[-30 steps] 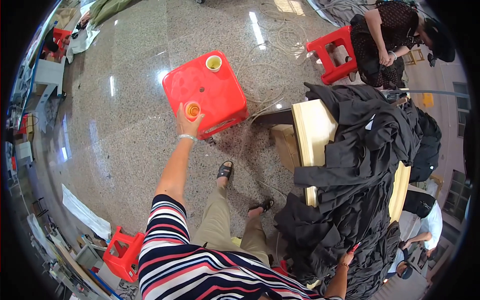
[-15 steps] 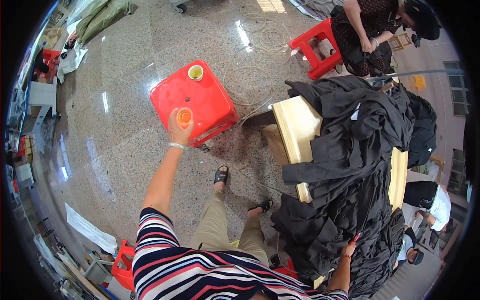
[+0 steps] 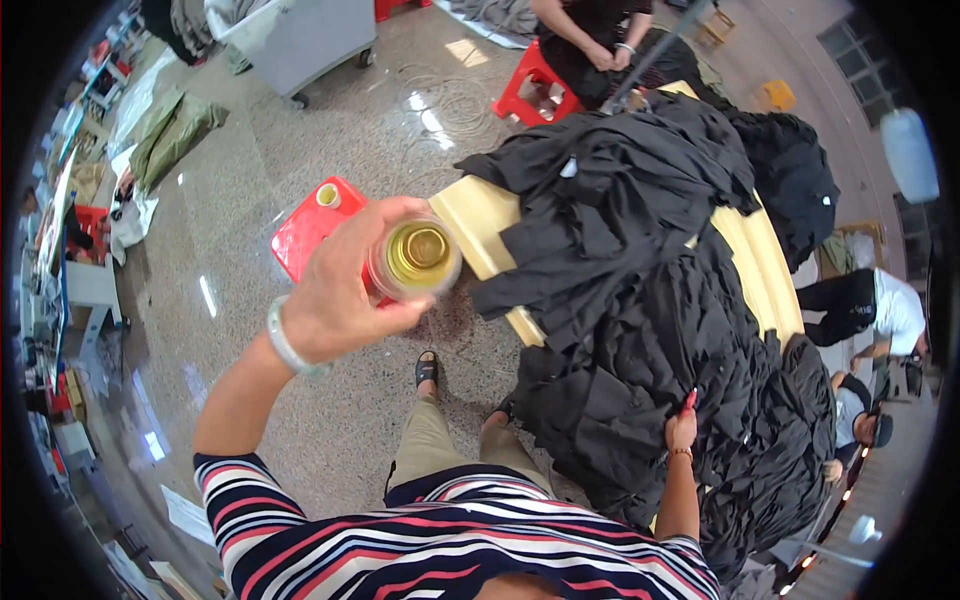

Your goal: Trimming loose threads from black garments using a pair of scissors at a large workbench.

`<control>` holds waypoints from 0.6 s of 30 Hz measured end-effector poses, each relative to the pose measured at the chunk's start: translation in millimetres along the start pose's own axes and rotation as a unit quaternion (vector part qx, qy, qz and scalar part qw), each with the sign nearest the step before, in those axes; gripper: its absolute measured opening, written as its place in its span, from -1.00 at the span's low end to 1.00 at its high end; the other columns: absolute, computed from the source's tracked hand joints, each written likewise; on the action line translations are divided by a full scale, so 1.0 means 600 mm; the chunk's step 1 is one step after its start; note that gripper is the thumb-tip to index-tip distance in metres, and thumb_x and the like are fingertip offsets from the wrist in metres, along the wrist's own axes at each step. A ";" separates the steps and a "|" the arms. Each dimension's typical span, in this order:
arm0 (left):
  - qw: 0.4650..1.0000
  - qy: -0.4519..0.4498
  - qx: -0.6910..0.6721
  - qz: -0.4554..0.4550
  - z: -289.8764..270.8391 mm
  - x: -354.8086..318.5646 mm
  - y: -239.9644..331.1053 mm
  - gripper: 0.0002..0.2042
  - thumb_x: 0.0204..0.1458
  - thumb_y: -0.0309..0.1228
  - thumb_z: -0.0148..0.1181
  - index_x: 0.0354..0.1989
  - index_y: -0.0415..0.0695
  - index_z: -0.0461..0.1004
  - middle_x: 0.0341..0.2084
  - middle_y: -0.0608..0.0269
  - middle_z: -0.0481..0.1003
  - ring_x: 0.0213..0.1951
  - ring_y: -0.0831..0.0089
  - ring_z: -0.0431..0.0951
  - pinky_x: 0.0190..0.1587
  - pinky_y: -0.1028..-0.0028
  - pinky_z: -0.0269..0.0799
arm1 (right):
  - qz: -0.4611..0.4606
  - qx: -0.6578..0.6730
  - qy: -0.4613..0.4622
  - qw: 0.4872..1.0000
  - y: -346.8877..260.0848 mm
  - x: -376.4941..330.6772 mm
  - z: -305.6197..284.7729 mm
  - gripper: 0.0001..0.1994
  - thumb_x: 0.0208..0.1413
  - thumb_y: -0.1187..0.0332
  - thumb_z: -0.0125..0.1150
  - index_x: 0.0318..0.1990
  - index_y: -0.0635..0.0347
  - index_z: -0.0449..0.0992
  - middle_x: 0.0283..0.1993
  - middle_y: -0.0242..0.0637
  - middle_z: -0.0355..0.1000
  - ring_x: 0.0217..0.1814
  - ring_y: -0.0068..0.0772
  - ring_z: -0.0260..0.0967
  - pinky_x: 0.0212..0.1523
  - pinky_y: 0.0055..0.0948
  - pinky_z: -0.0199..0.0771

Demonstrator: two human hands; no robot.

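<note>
Raised in front of me, my left hand (image 3: pixel 345 285) is wrapped around the side of a clear round cup (image 3: pixel 418 252) with yellowish liquid in it. The cup is in the air, partly covering the red stool behind it. On the right, my right hand (image 3: pixel 680 432) is closed around a small red object (image 3: pixel 690 402), whose kind I cannot make out. That hand rests at the heap of black cloth (image 3: pixel 640 340), which is piled over a pale yellow-edged table (image 3: pixel 470 220).
A red plastic stool (image 3: pixel 292 238) carries a small pale cup (image 3: pixel 328 195). Beyond it are a grey wheeled bin (image 3: pixel 290 50) and coiled cord (image 3: pixel 450 100) on the floor. A seated person (image 3: pixel 600 40) is at the far side; other people are at the right.
My left hand has lifted the cup off the area of the stool, up and closer to me. My right hand has shifted slightly forward, still holding the red object. The view has turned.
</note>
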State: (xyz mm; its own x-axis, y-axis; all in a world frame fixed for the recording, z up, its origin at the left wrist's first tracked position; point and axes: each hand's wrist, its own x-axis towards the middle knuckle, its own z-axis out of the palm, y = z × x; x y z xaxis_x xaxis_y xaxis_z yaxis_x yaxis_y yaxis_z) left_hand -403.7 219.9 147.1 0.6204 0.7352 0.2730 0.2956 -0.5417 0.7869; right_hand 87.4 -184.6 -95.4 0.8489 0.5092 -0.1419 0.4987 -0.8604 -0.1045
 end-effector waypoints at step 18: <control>0.932 -0.250 -0.010 0.261 0.138 0.044 0.480 -0.46 -0.24 -0.37 0.42 -0.02 -0.26 0.40 -0.20 0.13 0.55 -0.19 0.16 0.59 -0.19 0.26 0.50 | 0.011 0.061 0.031 0.998 0.001 0.002 0.045 -0.78 0.04 0.32 0.04 -0.25 0.30 0.34 -0.36 0.17 0.47 -0.26 0.21 0.46 -0.18 0.02 0.45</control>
State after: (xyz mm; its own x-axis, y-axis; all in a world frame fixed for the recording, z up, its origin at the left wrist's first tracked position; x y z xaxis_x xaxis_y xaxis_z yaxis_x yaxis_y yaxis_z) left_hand -241.9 49.3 335.1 0.9388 0.0880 0.3331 -0.1521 -0.7617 0.6298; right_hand 84.2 -183.7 -122.0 0.8702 0.4853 -0.0851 0.4584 -0.8608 -0.2212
